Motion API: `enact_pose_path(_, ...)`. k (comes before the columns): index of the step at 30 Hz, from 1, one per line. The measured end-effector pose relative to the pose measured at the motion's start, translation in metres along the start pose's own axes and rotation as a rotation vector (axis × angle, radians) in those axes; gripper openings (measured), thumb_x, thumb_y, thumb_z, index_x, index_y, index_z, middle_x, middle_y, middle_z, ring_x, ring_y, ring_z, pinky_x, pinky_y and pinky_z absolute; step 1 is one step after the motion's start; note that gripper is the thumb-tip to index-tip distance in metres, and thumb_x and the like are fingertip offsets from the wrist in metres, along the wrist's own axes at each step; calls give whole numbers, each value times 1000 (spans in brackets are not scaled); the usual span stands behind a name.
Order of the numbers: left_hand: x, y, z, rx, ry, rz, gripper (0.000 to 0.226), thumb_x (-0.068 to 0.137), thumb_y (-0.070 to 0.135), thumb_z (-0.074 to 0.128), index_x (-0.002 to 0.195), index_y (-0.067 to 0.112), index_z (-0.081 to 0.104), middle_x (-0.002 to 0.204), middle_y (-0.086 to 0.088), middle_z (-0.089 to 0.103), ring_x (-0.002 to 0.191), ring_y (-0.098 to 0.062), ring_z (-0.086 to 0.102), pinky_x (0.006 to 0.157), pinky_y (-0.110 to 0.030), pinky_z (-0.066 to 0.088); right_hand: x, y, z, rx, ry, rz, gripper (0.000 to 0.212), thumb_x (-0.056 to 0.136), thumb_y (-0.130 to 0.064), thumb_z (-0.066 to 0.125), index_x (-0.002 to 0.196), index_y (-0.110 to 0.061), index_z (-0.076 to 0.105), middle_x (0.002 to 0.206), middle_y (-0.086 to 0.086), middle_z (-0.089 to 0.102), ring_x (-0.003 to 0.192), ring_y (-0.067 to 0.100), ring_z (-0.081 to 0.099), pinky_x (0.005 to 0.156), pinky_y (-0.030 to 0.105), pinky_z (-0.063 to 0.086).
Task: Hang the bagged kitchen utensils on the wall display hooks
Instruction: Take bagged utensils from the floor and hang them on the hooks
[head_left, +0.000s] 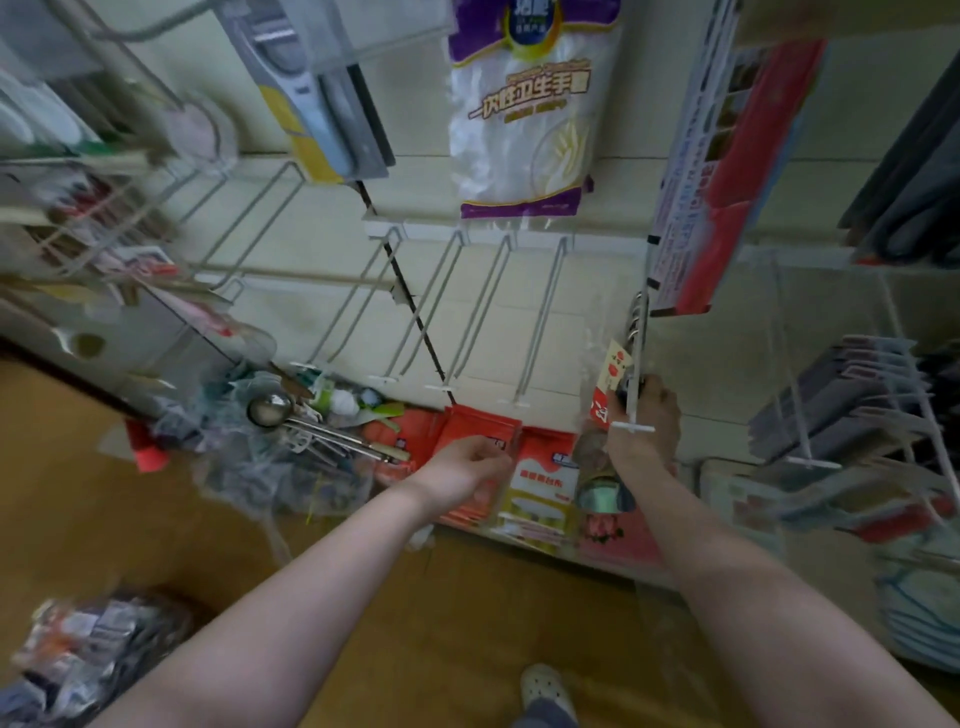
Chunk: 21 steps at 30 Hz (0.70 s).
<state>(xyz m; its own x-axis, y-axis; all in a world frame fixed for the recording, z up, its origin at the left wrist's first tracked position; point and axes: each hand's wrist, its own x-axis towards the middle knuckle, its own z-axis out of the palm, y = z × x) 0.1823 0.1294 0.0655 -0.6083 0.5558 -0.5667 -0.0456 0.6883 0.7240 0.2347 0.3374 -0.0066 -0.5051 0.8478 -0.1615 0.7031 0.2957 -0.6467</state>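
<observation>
clear plastic bag with a red and yellow label (609, 382) up at the front end of a long white wire hook (643, 338) on the cream wall panel (311, 249), right part of the display. carries a utensil with a round metal end (597, 493) inside, hanging low just beside the right forearm; kind of utensil too blurred to tell.

right hand (649, 421) raised at the hook tip, fingers curled tight and clamped on the bag top. cannot tell if the bag hole sits over the wire. left hand (467, 462) lower and to the left, in front of red packets (485, 428) on the bottom row, fingers curled inward; cannot tell whether pinching something or closed on nothing.

row of more white wire hooks (457, 306) left of the long one, sticking out from the same panel. purple and white pack of disposable gloves (519, 114) hanging above that row. tall red flat pack (727, 197) upper right, just above the right hand. grey stacked flat goods (841, 410) on wire hooks, far right.

steel ladle (270, 410) on top of a heap of clear-bagged utensils (249, 457), down on the brown wooden floor (363, 597) against the wall base, left of the left hand. second heap of bagged goods (88, 644) bottom left, blurred. white shoe (545, 688) bottom centre.
</observation>
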Motion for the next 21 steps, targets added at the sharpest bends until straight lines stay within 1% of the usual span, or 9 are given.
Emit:
enact_pose_path(3, -4, -8, 2, -6, 12, 6, 10, 95, 29, 55, 98, 20, 59, 105, -14, 69, 98, -29, 65, 68, -23, 46, -11, 2, 0, 45, -23, 36, 38, 91, -16, 56, 126, -7, 43, 124, 21, 44, 99, 33, 51, 75, 34, 42)
enact_pose_path(5, -7, -14, 2, -12, -3, 18, 9, 95, 29, 55, 96, 21, 58, 102, -11, 70, 98, -28, 66, 76, -30, 50, -19, 3, 3, -28, -1, 54, 39, 93, -19, 56, 127, -7, 42, 124, 20, 42, 84, 27, 43, 65, 30, 36)
enact_pose_path(7, -11, -19, 1, -3, -20, 25, 13, 95, 30, 55, 100, 18, 58, 102, -11, 70, 99, -28, 66, 81, -36, 51, -27, 6, 4, -21, 22, 20, 37, 94, -25, 55, 123, -4, 46, 113, 18, 51, 80, 25, 44, 60, 30, 35)
enact_pose_path(9, -16, -22, -1, 0, -26, 24, 14, 96, 29, 53, 102, 17, 56, 98, -7, 69, 99, -27, 66, 74, -31, 49, -39, 9, 3, 46, 39, -13, 33, 93, -29, 55, 110, 0, 54, 95, 16, 61, 79, 30, 58, 57, 30, 39)
enact_pose_path(12, -25, -27, -4, -2, -36, 42, 13, 97, 30, 52, 102, 19, 56, 92, 2, 66, 92, -21, 66, 74, -34, 51, -63, 12, -5, 63, 77, -55, 32, 93, -29, 56, 107, -1, 53, 99, 20, 63, 89, 38, 61, 65, 37, 48)
enact_pose_path(14, -33, -30, -5, 12, -49, 72, 20, 96, 32, 52, 109, 17, 57, 96, 4, 64, 87, -12, 64, 78, -35, 51, -83, 10, -9, 18, 65, -36, 36, 94, -32, 53, 114, -3, 48, 108, 20, 62, 93, 38, 61, 66, 37, 44)
enact_pose_path(15, -37, -32, -5, 17, -55, 88, 23, 96, 31, 52, 112, 15, 57, 98, 4, 64, 85, -9, 62, 76, -31, 50, -93, 9, -10, -6, 54, -12, 37, 95, -33, 52, 117, -4, 47, 110, 20, 62, 94, 37, 61, 66, 36, 44)
enact_pose_path(17, -45, -38, -6, 5, -69, 124, 25, 96, 29, 52, 115, 12, 57, 103, 0, 64, 85, -11, 60, 78, -28, 49, -115, 7, -9, -28, 45, 7, 37, 96, -32, 51, 121, -5, 44, 111, 18, 62, 94, 36, 61, 65, 36, 45)
enact_pose_path(21, -73, -60, -18, 34, -115, 196, 23, 96, 27, 52, 114, 14, 56, 110, -3, 63, 91, -16, 62, 89, -36, 49, -164, -19, -1, -55, 44, -43, 37, 95, -31, 52, 124, -9, 43, 108, 13, 61, 90, 30, 59, 66, 35, 46)
